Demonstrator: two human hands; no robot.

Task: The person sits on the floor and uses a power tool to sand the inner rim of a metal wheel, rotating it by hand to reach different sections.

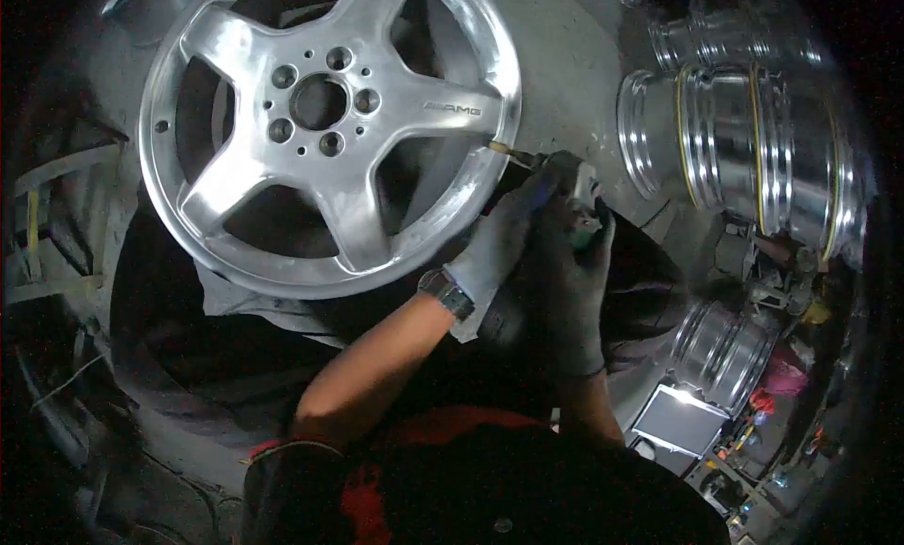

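Observation:
A polished five-spoke alloy wheel (pixel 353 201) lies face up across my lap, with AMG lettering on one spoke. My left hand (pixel 504 239), in a grey glove with a watch at the wrist, is closed round the front of a die grinder (pixel 567 176). Behind it, my gloved right hand (pixel 576 286) wraps the tool's body, which is partly hidden by the fingers. The grinder's thin shaft ends in a small yellowish tip (pixel 499 147) right at the inner rim, beside the end of the lettered spoke.
Several shiny wheels (pixel 725 140) are stacked on their sides at the right, with another wheel (pixel 720 352) lower down. A bright-edged flat panel (pixel 680 421) stands near it among small clutter. A metal frame (pixel 61 225) is at the left. Grey cloth (pixel 245 298) lies beneath my wheel.

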